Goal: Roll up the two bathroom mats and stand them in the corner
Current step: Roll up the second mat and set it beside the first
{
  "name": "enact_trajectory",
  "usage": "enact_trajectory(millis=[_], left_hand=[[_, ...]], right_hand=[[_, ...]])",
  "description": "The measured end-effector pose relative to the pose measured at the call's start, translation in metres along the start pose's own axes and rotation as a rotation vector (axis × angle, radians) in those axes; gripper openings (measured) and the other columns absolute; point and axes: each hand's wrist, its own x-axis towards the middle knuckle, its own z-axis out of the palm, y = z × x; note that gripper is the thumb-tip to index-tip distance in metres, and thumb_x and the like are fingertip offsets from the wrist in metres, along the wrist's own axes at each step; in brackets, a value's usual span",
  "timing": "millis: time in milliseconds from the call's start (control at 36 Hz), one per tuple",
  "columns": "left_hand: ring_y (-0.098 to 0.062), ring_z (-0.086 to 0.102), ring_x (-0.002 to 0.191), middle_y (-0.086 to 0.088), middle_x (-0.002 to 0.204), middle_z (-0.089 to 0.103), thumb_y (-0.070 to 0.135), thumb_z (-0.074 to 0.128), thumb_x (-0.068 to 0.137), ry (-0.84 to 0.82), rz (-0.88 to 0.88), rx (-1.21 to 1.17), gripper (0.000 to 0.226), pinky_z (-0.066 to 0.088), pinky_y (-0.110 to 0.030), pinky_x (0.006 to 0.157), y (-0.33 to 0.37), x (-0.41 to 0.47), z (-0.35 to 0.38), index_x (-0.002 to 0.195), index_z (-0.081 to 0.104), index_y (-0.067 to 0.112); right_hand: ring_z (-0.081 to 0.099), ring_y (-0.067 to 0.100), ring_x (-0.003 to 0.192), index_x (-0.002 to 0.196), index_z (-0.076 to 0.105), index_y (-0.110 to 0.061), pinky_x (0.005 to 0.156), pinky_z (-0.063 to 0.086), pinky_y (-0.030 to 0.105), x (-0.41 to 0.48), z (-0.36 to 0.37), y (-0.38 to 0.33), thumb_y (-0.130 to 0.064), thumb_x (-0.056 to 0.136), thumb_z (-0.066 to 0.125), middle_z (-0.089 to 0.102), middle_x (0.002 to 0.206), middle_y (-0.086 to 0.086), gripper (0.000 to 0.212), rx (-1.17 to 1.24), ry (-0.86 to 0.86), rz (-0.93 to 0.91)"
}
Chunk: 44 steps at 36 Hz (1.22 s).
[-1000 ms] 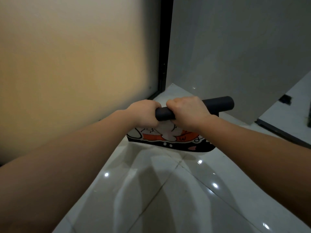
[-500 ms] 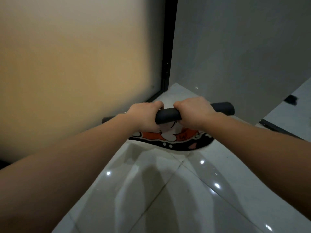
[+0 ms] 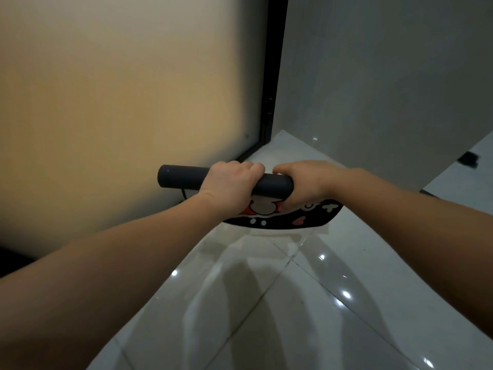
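No readable text, mat (image 3: 298, 220) print only cartoon shapes (no letters) — nothing else

1. The mat (image 3: 282, 218) was mostly rolled into a dark grey tube lying roughly level, its left end sticking out free and its right end tilted slightly lower.
2. Its unrolled tail hung below the roll: a black curved edge with a white and orange cartoon print, pink and white marks along the rim.
3. That tail's lower edge lay close to the glossy floor (image 3: 266, 303), near the corner.
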Motion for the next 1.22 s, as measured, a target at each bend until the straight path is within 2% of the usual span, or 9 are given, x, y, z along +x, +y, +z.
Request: enact_trajectory(millis=[111, 278, 417, 583, 722, 833, 944, 1056, 1222], left_hand=[[-0.024, 0.06, 0.087, 0.003, 0.1, 0.061, 0.027, 0.058, 0.081, -0.031, -0.001, -0.046, 0.028, 0.036, -0.033, 0.062, -0.004, 0.002, 0.002, 0.107, 0.047, 0.023], [-0.021, 0.061, 0.085, 0.007, 0.093, 0.065, 0.047, 0.062, 0.072, -0.259, -0.095, -0.27, 0.044, 0.041, -0.031, 0.066, -0.008, 0.005, 0.002, 0.111, 0.046, 0.032], [-0.017, 0.057, 0.082, 0.01, 0.091, 0.062, 0.046, 0.067, 0.072, -0.338, -0.113, -0.386, 0.045, 0.044, -0.03, 0.07, -0.008, 0.005, 0.002, 0.111, 0.05, 0.032], [-0.028, 0.062, 0.085, 0.0, 0.093, 0.064, 0.033, 0.06, 0.08, -0.13, -0.031, -0.136, 0.026, 0.038, -0.034, 0.061, -0.009, -0.002, 0.012, 0.101, 0.048, 0.024], [-0.026, 0.061, 0.091, 0.001, 0.104, 0.061, 0.031, 0.055, 0.087, -0.017, 0.001, 0.011, 0.027, 0.03, -0.034, 0.06, -0.005, -0.006, 0.01, 0.111, 0.047, 0.021], [-0.025, 0.06, 0.093, 0.002, 0.107, 0.061, 0.034, 0.059, 0.083, -0.034, 0.006, -0.033, 0.035, 0.036, -0.034, 0.063, -0.007, -0.006, 0.01, 0.113, 0.045, 0.022], [-0.022, 0.061, 0.096, 0.006, 0.108, 0.064, 0.05, 0.064, 0.073, -0.194, -0.051, -0.24, 0.054, 0.041, -0.031, 0.069, -0.01, -0.002, 0.008, 0.118, 0.041, 0.028], [-0.022, 0.061, 0.089, 0.005, 0.095, 0.065, 0.042, 0.067, 0.073, -0.335, -0.103, -0.419, 0.039, 0.041, -0.029, 0.067, -0.01, 0.0, 0.007, 0.107, 0.051, 0.029], [-0.027, 0.062, 0.089, 0.0, 0.097, 0.064, 0.033, 0.061, 0.079, -0.15, -0.048, -0.172, 0.03, 0.038, -0.033, 0.062, -0.008, -0.006, 0.013, 0.104, 0.048, 0.022]], right_hand=[[0.06, 0.021, 0.078, 0.093, 0.056, -0.029, 0.066, 0.047, 0.031, 0.002, 0.004, -0.003, -0.036, 0.071, 0.069, 0.063, 0.085, -0.002, 0.027, 0.018, 0.002, 0.011], [0.056, 0.026, 0.074, 0.094, 0.049, -0.02, 0.061, 0.033, 0.033, -0.004, 0.017, 0.0, -0.024, 0.081, 0.055, 0.055, 0.083, 0.001, 0.015, -0.36, 0.404, -0.139], [0.046, 0.023, 0.063, 0.093, 0.051, -0.016, 0.056, 0.031, 0.034, -0.006, 0.028, 0.003, -0.016, 0.081, 0.057, 0.058, 0.081, 0.005, 0.013, -0.448, 0.594, -0.238], [0.056, 0.025, 0.083, 0.102, 0.051, -0.025, 0.065, 0.039, 0.033, 0.002, 0.026, -0.001, -0.048, 0.073, 0.063, 0.056, 0.091, 0.001, 0.038, -0.246, 0.315, -0.105], [0.062, 0.016, 0.073, 0.092, 0.054, -0.033, 0.061, 0.045, 0.029, 0.002, 0.015, 0.0, -0.047, 0.066, 0.07, 0.063, 0.078, -0.009, 0.034, 0.012, 0.093, -0.033], [0.059, 0.02, 0.072, 0.086, 0.054, -0.03, 0.059, 0.043, 0.03, 0.001, 0.018, -0.003, -0.044, 0.068, 0.068, 0.061, 0.076, -0.005, 0.026, -0.085, 0.167, -0.009], [0.054, 0.024, 0.07, 0.089, 0.046, -0.022, 0.059, 0.036, 0.033, -0.005, 0.027, -0.001, -0.036, 0.081, 0.059, 0.052, 0.078, -0.002, 0.021, -0.369, 0.42, -0.117], [0.054, 0.026, 0.064, 0.091, 0.054, -0.014, 0.055, 0.033, 0.034, -0.007, 0.033, -0.002, -0.025, 0.08, 0.062, 0.059, 0.078, 0.006, 0.017, -0.462, 0.606, -0.249], [0.054, 0.022, 0.074, 0.097, 0.049, -0.025, 0.063, 0.038, 0.032, -0.003, 0.029, -0.003, -0.043, 0.076, 0.061, 0.053, 0.084, -0.003, 0.03, -0.308, 0.365, -0.12]])
